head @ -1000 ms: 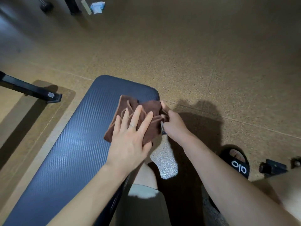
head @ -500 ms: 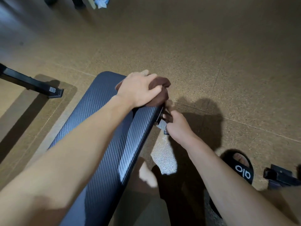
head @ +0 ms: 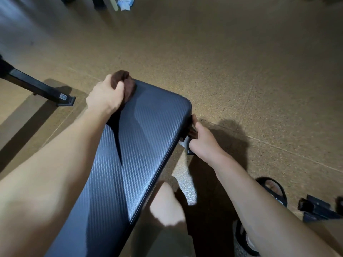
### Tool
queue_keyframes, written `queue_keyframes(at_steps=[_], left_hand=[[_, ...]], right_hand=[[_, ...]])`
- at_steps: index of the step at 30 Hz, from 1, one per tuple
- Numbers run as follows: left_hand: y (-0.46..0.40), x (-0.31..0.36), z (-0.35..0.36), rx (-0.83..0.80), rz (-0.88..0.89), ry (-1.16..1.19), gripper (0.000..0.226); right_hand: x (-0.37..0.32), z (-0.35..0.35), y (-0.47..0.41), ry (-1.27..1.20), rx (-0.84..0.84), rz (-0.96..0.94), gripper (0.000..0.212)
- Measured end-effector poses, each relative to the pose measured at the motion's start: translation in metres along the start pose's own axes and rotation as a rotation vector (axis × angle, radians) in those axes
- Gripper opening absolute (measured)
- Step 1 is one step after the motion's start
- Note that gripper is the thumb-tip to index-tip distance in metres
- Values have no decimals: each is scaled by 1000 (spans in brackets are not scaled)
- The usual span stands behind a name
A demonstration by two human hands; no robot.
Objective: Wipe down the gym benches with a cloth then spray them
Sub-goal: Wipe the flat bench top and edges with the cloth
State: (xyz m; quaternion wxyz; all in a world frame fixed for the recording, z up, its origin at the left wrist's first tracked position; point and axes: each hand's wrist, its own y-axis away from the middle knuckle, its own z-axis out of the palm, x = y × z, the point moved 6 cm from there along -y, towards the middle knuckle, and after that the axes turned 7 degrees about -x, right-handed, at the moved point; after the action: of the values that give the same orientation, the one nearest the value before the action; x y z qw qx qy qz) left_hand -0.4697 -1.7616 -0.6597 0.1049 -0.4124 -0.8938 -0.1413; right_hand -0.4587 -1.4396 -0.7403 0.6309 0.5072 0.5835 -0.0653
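Brown cloth point(head: 124, 84) sits bunched under the left hand point(head: 105, 96), fingers curled round it, at the tabletop's point(head: 133, 145) 11 o'clock corner. Bunched so small, it could miss strips or slip off that edge. Right hand point(head: 203, 143) grips the 3 o'clock edge. Black frame foot point(head: 37, 88) stands near at 9 o'clock; a sandal point(head: 274, 190) at 4.

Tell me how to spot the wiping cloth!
Find the long dark bench in the middle of the tan floor. At its far left corner, the left hand grips a bunched cloth. It is the only dark brown, soft thing there.
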Motion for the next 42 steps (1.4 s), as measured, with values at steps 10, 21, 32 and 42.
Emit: queue_keyframes(at_steps=[10,21,32,42], left_hand=[[31,16,-39,-23,93,-539,48],[140,153,-160,-912,-167,672,67],[180,256,-353,-1310,-281,781,81],[118,326,-431,-670,-6,492,62]], right_hand=[[-96,-47,21,225,153,-138,77],[-300,-68,104,600,-403,-482,99],[-505,-153,202,655,-418,-564,21],[-613,-227,180,817,-346,-738,10]])
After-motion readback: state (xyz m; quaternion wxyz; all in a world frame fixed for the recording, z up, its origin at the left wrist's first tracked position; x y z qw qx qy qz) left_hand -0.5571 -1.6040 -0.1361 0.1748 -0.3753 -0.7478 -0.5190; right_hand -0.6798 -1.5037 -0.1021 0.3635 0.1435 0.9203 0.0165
